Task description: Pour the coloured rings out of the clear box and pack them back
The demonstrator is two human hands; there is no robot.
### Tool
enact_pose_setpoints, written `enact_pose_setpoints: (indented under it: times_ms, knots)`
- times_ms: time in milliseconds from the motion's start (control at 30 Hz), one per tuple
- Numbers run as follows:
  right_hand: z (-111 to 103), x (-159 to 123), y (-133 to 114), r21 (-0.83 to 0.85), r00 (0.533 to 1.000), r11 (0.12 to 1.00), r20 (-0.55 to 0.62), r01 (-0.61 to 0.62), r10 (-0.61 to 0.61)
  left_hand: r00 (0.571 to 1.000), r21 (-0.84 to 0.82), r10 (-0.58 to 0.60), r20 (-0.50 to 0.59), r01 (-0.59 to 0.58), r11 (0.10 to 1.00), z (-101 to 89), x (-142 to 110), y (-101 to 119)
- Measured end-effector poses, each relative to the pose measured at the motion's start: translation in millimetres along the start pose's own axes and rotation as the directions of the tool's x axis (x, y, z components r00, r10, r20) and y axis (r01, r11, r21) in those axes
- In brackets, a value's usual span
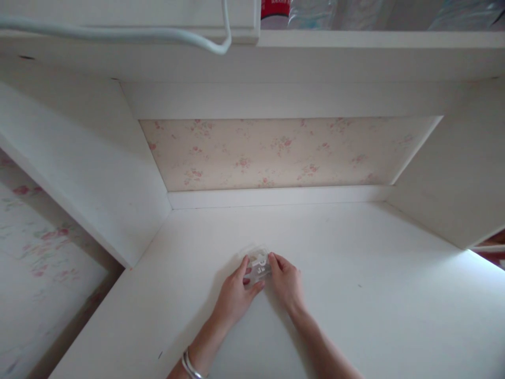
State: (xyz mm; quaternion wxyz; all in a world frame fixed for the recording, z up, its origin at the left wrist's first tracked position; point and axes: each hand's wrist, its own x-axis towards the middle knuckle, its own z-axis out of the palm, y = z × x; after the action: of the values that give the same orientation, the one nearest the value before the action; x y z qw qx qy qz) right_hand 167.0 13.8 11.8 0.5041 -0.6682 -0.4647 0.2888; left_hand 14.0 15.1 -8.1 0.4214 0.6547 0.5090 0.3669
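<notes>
L hand point(233, 296) &amp; R hand point(287, 281), clear case point(259, 266) (smallish), white desk point(355, 316)

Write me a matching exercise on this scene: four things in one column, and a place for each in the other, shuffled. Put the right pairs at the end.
Things
1. Clear plastic item
2. Silver bangle
3. Framed floral panel
4. Pale cord

Places
A. Across the upper left of the view
B. Between the fingers of the left hand and right hand
C. Beyond the far edge of the white desktop
D. Around the left forearm, near the wrist

Right pairs: 1-B, 2-D, 3-C, 4-A
</notes>
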Motion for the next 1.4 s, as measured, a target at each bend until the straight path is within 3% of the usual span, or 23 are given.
enact_pose_setpoints:
  times_ms: [333,667,800,1167,1400]
  knots:
    - [-2.8,1.1,10.1,-0.07,0.998,0.997,0.044,0.044,-0.041,0.998,0.074,0.07,0.002,-0.07,0.995,-0.3,-0.4,1.5]
    - [-4.0,4.1,17.7,0.113,0.998,0.993,0.055,0.027,-0.033,0.986,0.088,0.168,-0.001,-0.167,0.982,-7.9,1.1,7.0]
    - [-3.3,3.3,18.6,0.1,0.996,0.994,0.077,0.046,-0.054,0.98,0.136,0.197,0.018,-0.197,0.971,-8.7,0.4,3.4]
    - [-1.1,3.5,18.8,-0.019,0.978,0.984,0.116,0.174,-0.171,0.979,0.153,0.206,0.0,-0.203,0.967,-10.0,0.2,4.8]
    - [-0.3,2.8,20.0,-0.007,0.982,0.987,0.105,0.161,-0.16,0.996,0.013,0.086,0.007,-0.086,0.996,-6.9,0.3,3.2]
